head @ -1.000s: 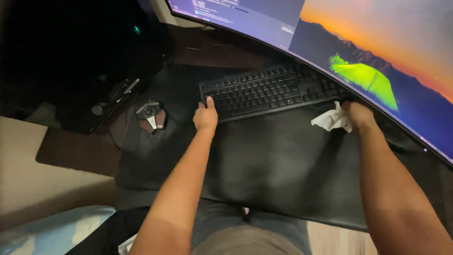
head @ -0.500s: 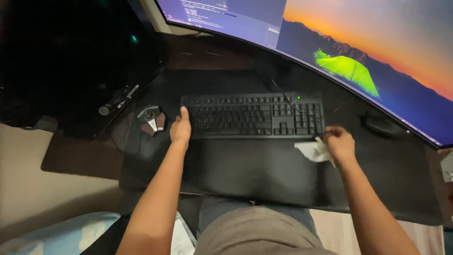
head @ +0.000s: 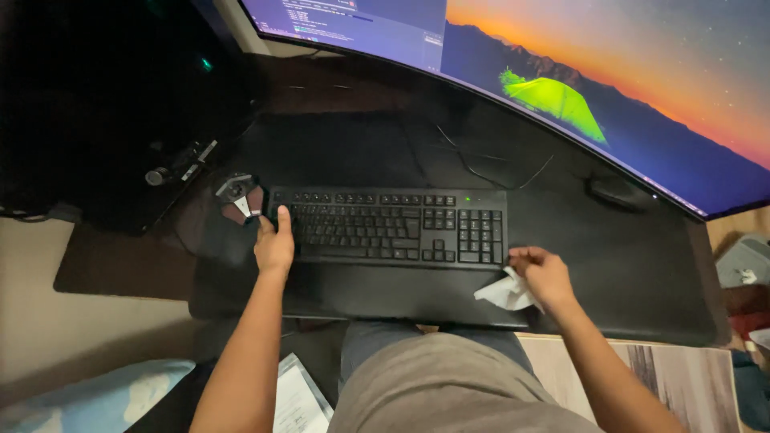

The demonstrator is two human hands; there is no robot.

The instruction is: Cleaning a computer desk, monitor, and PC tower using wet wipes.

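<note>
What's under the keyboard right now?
The keyboard lies on a black desk mat. The mat's surface directly beneath it is covered. Left hand grips its left end; right hand holds a white tissue.

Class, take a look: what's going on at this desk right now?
A person sits at a desk facing a wide curved monitor. Their left hand grips the left end of a black keyboard, thumb on the keys. Their right hand holds a crumpled white tissue at the keyboard's right front corner. The keyboard lies flat on a black desk mat, near the front edge. A mouse sits further right, under the monitor.
</note>
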